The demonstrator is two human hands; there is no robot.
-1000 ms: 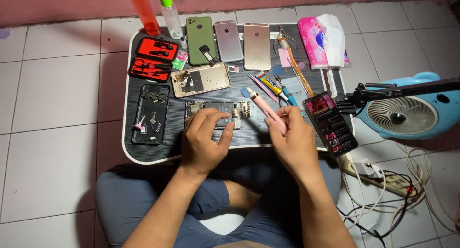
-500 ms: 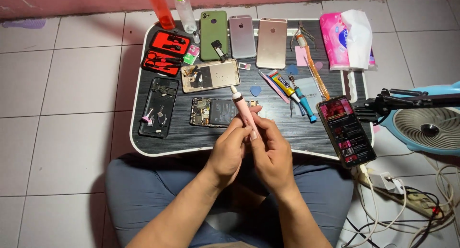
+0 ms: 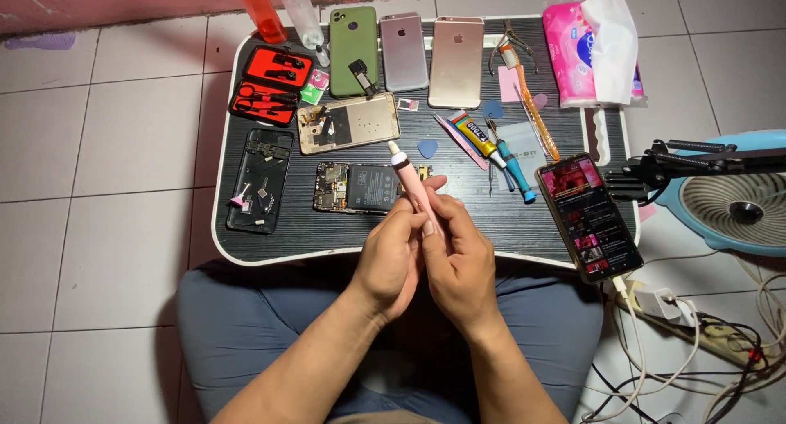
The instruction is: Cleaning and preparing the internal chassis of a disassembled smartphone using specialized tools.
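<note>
Pink tissue pack, table's far-right corner

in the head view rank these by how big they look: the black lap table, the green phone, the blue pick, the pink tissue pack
1. black lap table
2. pink tissue pack, and green phone: they look about alike, so no ranking between them
3. blue pick, smallest

Three whole phones, one tissue pack

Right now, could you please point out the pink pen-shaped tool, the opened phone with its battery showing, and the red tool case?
pink pen-shaped tool [image 3: 409, 178], head view, upper barrel.
opened phone [image 3: 360, 187], head view, battery.
red tool case [image 3: 270, 84], head view, middle hinge.
</note>
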